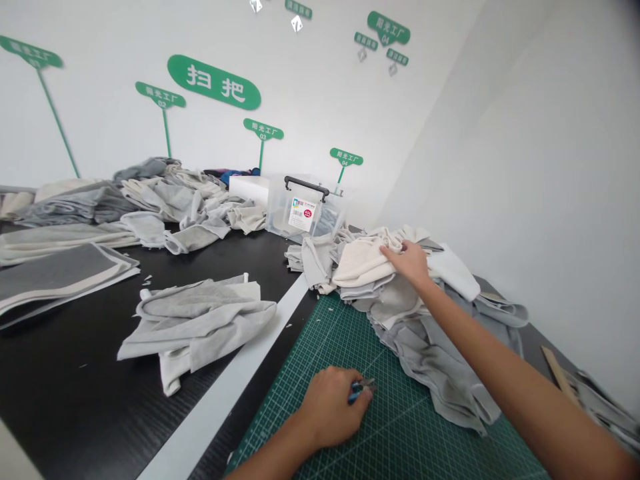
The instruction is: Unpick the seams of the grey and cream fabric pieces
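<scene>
My left hand (334, 408) rests low over the green cutting mat (325, 340), fingers closed around a small pair of blue-handled thread snips (365, 387). The snips' short metal tips point right, and most of the handles are hidden in the palm. Farther off, my right hand (411, 261) pinches a cream cloth piece (365, 260) on top of a heap of grey and cream cloth (415, 347). The thumb lies on the cloth, and some of the fingertips are hidden in its folds. This heap spreads over the mat's right side.
A clear plastic bin (280, 213) with a black handle stands behind the heap. Left of the mat lie a white strip (240, 380) and a loose grey cloth stack (200, 320) on the black table (90, 393). More cloth piles (90, 203) line the back left, before the wall.
</scene>
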`<move>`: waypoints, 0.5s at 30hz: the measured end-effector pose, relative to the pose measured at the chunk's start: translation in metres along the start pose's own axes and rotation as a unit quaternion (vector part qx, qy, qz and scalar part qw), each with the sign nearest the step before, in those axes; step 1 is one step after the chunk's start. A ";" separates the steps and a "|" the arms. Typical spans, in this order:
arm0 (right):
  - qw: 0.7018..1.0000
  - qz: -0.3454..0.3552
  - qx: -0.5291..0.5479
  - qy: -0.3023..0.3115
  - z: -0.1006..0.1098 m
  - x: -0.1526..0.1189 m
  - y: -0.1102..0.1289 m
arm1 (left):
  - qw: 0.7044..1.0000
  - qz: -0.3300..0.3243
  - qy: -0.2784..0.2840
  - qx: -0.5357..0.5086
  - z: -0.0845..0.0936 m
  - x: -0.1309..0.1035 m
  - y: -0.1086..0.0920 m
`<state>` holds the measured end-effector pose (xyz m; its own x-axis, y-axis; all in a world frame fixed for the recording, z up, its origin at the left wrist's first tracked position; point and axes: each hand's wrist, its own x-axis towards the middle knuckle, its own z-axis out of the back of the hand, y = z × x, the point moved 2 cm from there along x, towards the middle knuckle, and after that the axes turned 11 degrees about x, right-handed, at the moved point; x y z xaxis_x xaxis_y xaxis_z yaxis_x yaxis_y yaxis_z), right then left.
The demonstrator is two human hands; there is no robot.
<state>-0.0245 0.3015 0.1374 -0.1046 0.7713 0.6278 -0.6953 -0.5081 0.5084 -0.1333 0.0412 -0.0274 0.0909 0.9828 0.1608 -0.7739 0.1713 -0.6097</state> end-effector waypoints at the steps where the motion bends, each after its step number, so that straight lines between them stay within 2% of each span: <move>1: 1.000 -0.004 -0.004 0.007 -0.004 0.004 -0.002 | 1.000 0.002 0.001 -0.002 0.000 0.000 0.000; 4: 1.000 -0.013 -0.007 -0.009 -0.007 0.012 -0.007 | 1.000 0.009 0.006 -0.002 0.000 0.001 0.001; 7: 0.998 -0.014 -0.001 -0.060 0.011 0.024 -0.009 | 1.000 0.010 0.004 -0.001 0.000 0.001 0.002; 10: 0.990 0.000 0.001 -0.142 0.048 0.047 -0.001 | 1.000 0.010 -0.002 -0.001 0.000 0.002 0.003; 15: 0.958 0.072 -0.010 -0.278 0.141 0.085 0.029 | 1.000 0.003 -0.008 0.001 0.000 0.002 0.002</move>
<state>0.0470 0.2981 0.2883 0.1900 0.3682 0.9101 -0.7161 -0.5822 0.3850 -0.1345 0.0437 -0.0287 0.0760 0.9825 0.1699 -0.7752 0.1653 -0.6097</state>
